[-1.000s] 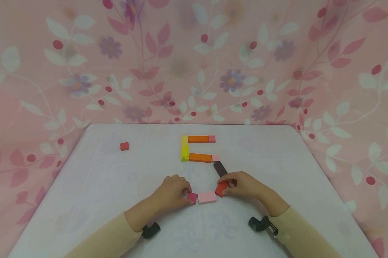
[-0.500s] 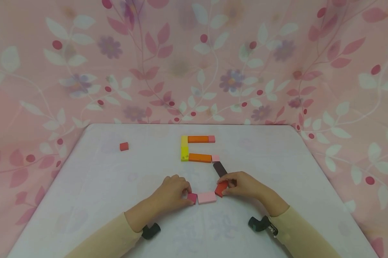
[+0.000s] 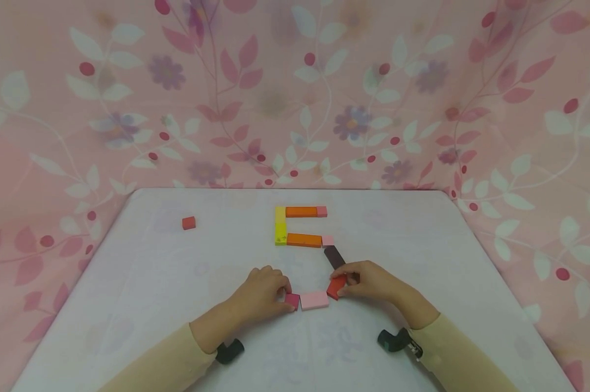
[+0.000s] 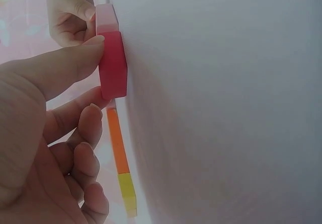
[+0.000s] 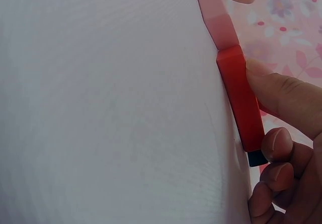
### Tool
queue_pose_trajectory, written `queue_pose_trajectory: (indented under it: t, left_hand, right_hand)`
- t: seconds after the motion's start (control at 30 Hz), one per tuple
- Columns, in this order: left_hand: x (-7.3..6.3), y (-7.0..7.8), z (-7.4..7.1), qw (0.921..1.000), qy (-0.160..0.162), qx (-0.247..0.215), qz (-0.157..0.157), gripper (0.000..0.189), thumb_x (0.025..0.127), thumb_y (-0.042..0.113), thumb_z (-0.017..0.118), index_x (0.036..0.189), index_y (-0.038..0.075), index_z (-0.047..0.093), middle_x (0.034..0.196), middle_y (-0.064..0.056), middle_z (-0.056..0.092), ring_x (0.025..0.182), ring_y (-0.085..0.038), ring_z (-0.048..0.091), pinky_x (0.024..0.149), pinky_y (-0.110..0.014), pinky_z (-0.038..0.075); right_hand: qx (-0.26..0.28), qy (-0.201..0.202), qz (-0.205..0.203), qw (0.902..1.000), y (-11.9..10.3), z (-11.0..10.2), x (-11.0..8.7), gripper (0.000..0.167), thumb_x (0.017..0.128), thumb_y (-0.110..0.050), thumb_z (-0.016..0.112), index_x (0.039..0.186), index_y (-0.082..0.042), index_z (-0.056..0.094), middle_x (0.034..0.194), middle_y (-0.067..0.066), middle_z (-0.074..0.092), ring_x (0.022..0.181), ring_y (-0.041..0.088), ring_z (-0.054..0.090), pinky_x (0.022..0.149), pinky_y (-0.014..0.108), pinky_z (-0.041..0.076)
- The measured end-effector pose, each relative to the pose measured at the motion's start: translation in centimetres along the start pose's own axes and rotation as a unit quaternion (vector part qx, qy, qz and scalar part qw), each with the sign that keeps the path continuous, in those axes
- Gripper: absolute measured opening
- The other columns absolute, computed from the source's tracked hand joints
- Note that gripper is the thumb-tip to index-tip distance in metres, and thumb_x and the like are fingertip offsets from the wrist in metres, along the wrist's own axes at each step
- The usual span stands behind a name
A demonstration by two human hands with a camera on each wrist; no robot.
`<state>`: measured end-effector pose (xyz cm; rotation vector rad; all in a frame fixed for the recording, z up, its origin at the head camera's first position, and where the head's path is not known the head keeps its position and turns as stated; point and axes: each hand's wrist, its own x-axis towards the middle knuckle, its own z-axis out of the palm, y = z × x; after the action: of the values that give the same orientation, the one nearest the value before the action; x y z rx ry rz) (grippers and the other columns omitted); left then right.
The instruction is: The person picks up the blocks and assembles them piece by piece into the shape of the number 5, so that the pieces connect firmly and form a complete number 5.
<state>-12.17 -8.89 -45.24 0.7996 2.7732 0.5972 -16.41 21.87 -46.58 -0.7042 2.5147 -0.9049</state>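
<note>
My left hand [image 3: 260,291] pinches a small crimson block [image 4: 113,65] between thumb and index finger, down on the white table. Just right of it lies a pale pink block [image 3: 314,300], nearly end to end with it. At that block's other end sits a red block [image 5: 240,98], set at a slant, which my right hand [image 3: 370,280] grips by thumb and fingers. A dark brown block [image 3: 334,257] runs up and left from the red one, its lower end partly hidden by the right hand. Above it is a small pink block [image 3: 327,240].
Yellow blocks [image 3: 280,224] form a vertical bar farther back. Two orange blocks, the upper one [image 3: 301,212] and the lower one [image 3: 304,240], extend right from it; a pink block [image 3: 321,211] ends the upper row. A lone red block [image 3: 189,222] lies at the far left.
</note>
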Motion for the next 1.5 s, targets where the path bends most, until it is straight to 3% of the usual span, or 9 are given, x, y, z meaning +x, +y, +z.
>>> queue_pose_trajectory:
  t: [0.43, 0.7, 0.97, 1.2, 1.5]
  left_hand:
    - [0.1, -0.2, 0.3, 0.9999, 0.005, 0.011, 0.004, 0.022, 0.081, 0.040, 0.082, 0.093, 0.024, 0.072, 0.074, 0.012, 0.051, 0.080, -0.010, 0.043, 0.075, -0.033, 0.035]
    - [0.0, -0.3, 0.3, 0.9998, 0.010, 0.016, 0.009, 0.024, 0.082, 0.041, 0.081, 0.095, 0.022, 0.073, 0.075, 0.013, 0.052, 0.080, -0.010, 0.044, 0.075, -0.033, 0.035]
    - [-0.1, -0.2, 0.2, 0.9997, 0.014, 0.015, 0.015, 0.025, 0.083, 0.040, 0.080, 0.098, 0.021, 0.074, 0.078, 0.013, 0.055, 0.080, -0.009, 0.045, 0.076, -0.033, 0.036]
    - [-0.3, -0.1, -0.2, 0.9998, 0.009, 0.013, 0.014, 0.024, 0.084, 0.038, 0.080, 0.099, 0.021, 0.074, 0.078, 0.013, 0.054, 0.080, -0.010, 0.044, 0.076, -0.033, 0.036]
    - [-0.3, -0.2, -0.1, 0.9997, 0.012, 0.011, 0.021, 0.023, 0.084, 0.038, 0.080, 0.098, 0.021, 0.074, 0.077, 0.013, 0.054, 0.080, -0.010, 0.044, 0.075, -0.033, 0.035]
  right_hand:
    - [-0.011, -0.002, -0.004, 0.9999, 0.1, 0.2, 0.0, 0.031, 0.085, -0.034, 0.081, 0.115, -0.031, 0.073, 0.069, -0.010, 0.051, 0.068, 0.010, 0.051, 0.059, 0.023, 0.040]
    - [-0.016, -0.005, -0.027, 0.9995, -0.9, 0.4, -0.3, 0.033, 0.087, -0.036, 0.079, 0.118, -0.027, 0.074, 0.086, -0.012, 0.059, 0.077, 0.011, 0.052, 0.065, 0.025, 0.044]
    - [-0.032, -0.011, -0.049, 0.9982, -1.2, 0.7, -0.4, 0.031, 0.085, -0.032, 0.082, 0.114, -0.028, 0.074, 0.075, -0.013, 0.054, 0.070, 0.007, 0.051, 0.063, 0.024, 0.043]
    - [-0.042, -0.011, -0.031, 0.9986, -0.7, 0.7, -0.3, 0.031, 0.084, -0.032, 0.083, 0.114, -0.033, 0.074, 0.074, -0.014, 0.053, 0.069, 0.006, 0.051, 0.062, 0.024, 0.043]
    - [-0.032, -0.009, -0.035, 0.9988, -0.8, 0.7, -0.2, 0.031, 0.083, -0.032, 0.083, 0.113, -0.031, 0.074, 0.069, -0.012, 0.050, 0.066, 0.006, 0.049, 0.060, 0.023, 0.040]
